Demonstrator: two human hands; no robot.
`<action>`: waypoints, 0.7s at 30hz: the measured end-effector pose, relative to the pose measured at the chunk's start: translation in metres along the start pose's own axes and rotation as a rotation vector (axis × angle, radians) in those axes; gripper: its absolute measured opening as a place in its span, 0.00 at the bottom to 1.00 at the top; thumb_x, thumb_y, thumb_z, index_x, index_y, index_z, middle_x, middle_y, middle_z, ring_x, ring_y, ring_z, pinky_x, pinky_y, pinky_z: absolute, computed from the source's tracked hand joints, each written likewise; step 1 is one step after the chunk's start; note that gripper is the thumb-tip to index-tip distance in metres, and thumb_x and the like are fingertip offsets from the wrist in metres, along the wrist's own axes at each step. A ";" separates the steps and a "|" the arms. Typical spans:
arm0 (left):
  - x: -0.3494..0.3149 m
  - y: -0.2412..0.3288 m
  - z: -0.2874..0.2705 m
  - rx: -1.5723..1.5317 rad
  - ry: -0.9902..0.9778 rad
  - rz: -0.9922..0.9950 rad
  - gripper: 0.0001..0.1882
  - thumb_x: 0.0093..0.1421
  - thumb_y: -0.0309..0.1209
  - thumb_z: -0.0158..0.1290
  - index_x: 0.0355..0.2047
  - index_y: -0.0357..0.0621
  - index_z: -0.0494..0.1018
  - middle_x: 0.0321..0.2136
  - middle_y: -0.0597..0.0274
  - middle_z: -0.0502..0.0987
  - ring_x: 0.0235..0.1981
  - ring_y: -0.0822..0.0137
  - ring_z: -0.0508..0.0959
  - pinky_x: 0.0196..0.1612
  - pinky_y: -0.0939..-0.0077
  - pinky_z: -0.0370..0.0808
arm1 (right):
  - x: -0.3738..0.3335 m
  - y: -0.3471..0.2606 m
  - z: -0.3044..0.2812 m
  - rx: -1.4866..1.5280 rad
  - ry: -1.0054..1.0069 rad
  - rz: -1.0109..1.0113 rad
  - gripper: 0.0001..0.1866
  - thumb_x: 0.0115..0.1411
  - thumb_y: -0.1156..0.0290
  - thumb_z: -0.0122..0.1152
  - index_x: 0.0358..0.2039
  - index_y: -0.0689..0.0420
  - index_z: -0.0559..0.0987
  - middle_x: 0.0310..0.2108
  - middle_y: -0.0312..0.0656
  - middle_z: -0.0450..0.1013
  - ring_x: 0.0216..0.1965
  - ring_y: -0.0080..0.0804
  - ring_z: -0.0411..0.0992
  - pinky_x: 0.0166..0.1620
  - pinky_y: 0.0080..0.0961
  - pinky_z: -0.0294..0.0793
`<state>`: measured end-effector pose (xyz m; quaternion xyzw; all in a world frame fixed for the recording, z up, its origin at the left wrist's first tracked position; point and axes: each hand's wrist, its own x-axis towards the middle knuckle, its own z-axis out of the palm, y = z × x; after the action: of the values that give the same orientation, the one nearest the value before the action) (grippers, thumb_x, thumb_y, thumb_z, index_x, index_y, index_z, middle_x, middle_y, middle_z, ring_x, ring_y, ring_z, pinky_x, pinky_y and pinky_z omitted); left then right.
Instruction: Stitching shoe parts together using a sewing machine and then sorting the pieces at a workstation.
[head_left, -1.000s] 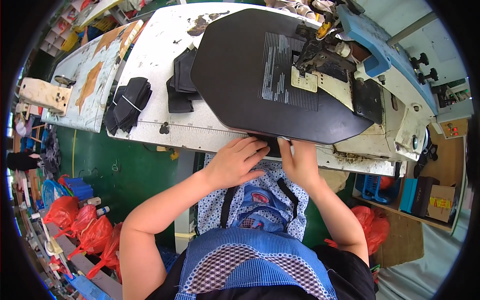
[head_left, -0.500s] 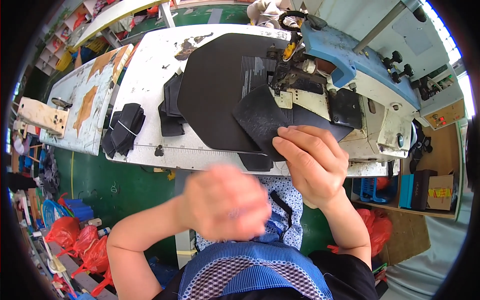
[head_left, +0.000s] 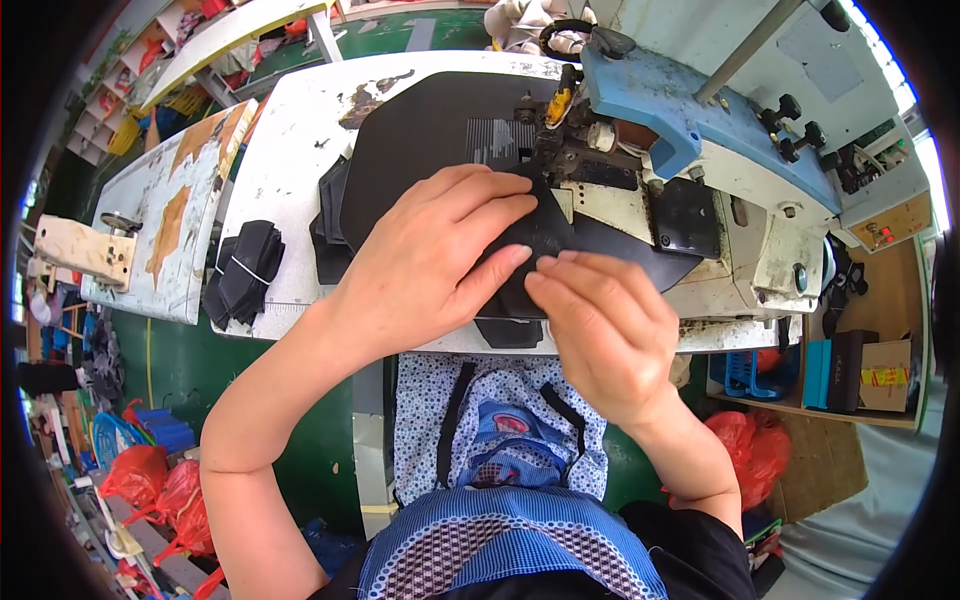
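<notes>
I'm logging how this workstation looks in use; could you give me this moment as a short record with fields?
left hand: spread, fingertips on a black piece
right hand: fingertips at the same piece; thumb hidden, so grip unclear
work surface: black angular plate on a worn white table
machine: blue-armed, right of the plate
stock at left: banded black bundle; unbanded black stack by the plate's left edge
low surroundings: red plastic bags on both sides

Red plastic bags, cardboard box
</notes>
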<state>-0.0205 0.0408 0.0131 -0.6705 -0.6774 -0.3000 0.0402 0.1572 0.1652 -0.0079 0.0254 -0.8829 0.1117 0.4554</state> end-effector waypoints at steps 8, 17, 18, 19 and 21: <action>0.000 -0.010 -0.007 -0.032 -0.068 0.108 0.19 0.63 0.28 0.58 0.54 0.38 0.76 0.57 0.52 0.76 0.60 0.47 0.73 0.64 0.55 0.71 | -0.012 -0.011 0.009 -0.014 -0.006 0.031 0.17 0.42 0.76 0.68 0.37 0.59 0.87 0.39 0.40 0.83 0.40 0.36 0.81 0.39 0.29 0.81; 0.001 -0.017 -0.013 -0.049 -0.127 0.152 0.20 0.63 0.29 0.57 0.55 0.38 0.75 0.58 0.53 0.76 0.61 0.47 0.73 0.65 0.54 0.70 | -0.013 -0.015 0.006 -0.017 -0.051 0.018 0.19 0.42 0.76 0.69 0.39 0.55 0.88 0.42 0.37 0.83 0.42 0.34 0.79 0.41 0.30 0.76; 0.001 -0.018 -0.013 -0.048 -0.124 0.152 0.20 0.63 0.29 0.57 0.55 0.38 0.75 0.58 0.53 0.76 0.61 0.47 0.73 0.65 0.54 0.70 | -0.014 -0.014 0.004 -0.011 -0.078 0.011 0.20 0.42 0.76 0.70 0.40 0.55 0.88 0.43 0.38 0.82 0.43 0.36 0.79 0.42 0.32 0.76; 0.002 -0.019 -0.013 -0.032 -0.115 0.169 0.20 0.63 0.28 0.57 0.55 0.38 0.75 0.57 0.53 0.76 0.60 0.47 0.73 0.64 0.55 0.71 | -0.013 -0.016 0.002 -0.011 -0.078 0.008 0.20 0.42 0.76 0.70 0.40 0.55 0.88 0.43 0.38 0.82 0.43 0.36 0.79 0.42 0.32 0.76; 0.003 -0.019 -0.013 -0.014 -0.101 0.189 0.20 0.63 0.28 0.57 0.55 0.38 0.75 0.57 0.52 0.76 0.59 0.47 0.74 0.62 0.55 0.72 | -0.009 -0.020 -0.006 0.050 -0.139 0.187 0.22 0.43 0.75 0.72 0.43 0.58 0.87 0.47 0.45 0.80 0.47 0.45 0.78 0.50 0.39 0.77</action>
<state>-0.0435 0.0389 0.0187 -0.7459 -0.6103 -0.2652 0.0293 0.1704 0.1462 -0.0083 -0.0378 -0.9078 0.1738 0.3797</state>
